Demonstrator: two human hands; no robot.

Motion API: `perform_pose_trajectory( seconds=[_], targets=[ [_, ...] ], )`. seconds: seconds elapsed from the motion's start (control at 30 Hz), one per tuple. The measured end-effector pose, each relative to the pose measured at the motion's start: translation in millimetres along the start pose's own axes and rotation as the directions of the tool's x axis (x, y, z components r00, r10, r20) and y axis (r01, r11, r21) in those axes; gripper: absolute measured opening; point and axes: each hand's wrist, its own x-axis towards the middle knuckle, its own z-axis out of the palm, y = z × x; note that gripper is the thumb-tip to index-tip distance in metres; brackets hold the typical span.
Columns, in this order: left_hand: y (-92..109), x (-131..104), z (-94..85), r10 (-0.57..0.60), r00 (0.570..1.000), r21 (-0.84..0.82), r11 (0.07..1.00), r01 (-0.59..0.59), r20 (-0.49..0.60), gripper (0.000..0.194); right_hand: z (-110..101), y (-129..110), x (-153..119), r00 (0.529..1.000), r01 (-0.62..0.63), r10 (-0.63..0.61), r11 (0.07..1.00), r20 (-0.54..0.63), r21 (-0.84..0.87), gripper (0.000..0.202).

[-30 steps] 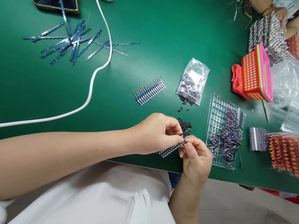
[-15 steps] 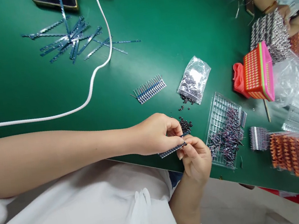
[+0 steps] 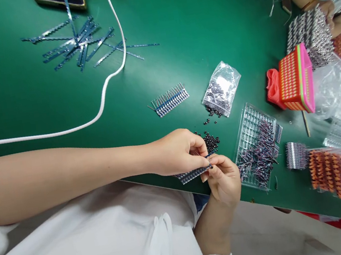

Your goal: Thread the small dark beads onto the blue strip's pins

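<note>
The left hand (image 3: 179,150) reaches across, gripping a dark, ridged narrow strip (image 3: 194,175); the curled right hand (image 3: 225,179) pinches its end near glossy black beads (image 3: 211,142) on the green worktop (image 3: 40,105).

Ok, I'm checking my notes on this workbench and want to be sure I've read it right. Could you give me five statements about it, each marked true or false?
1. The left hand and the right hand meet at a dark strip. True.
2. The white cable lies to the right of the clear bag in the picture. False: the white cable is left of the clear bag.
3. Loose dark beads lie on the green table close to the hands. True.
4. The clear tray has nothing in it. False: the clear tray holds a heap of wiry parts.
5. A basket with a pink rim stands at the picture's right side. True.
</note>
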Motion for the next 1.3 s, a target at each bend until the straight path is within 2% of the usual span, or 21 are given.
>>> perform_pose_trajectory(
  seconds=[0.23,0.6,1.03,1.3],
  targets=[
    [0.1,-0.5,0.5,-0.003,1.000,0.009,1.000,0.003,0.008,0.011,-1.0,0.5,-1.4,0.999,0.021,-0.022,0.999,0.041,0.029,0.013],
    [-7.5,1.8,3.5,0.077,0.997,0.131,0.988,-0.075,-0.010,0.013,0.7,0.4,-3.2,1.000,0.020,-0.020,1.000,-0.010,0.012,0.011],
    [-10.5,1.4,3.9,0.116,0.993,0.130,0.985,-0.117,0.011,0.012,-4.6,4.3,-3.4,1.000,0.000,0.000,0.999,0.000,-0.045,0.018],
    [-7.6,0.6,4.7,0.152,0.988,0.156,0.976,-0.149,-0.005,0.013,-2.5,0.7,-1.1,0.999,-0.018,0.017,1.000,0.047,0.014,0.009]
  ],
)
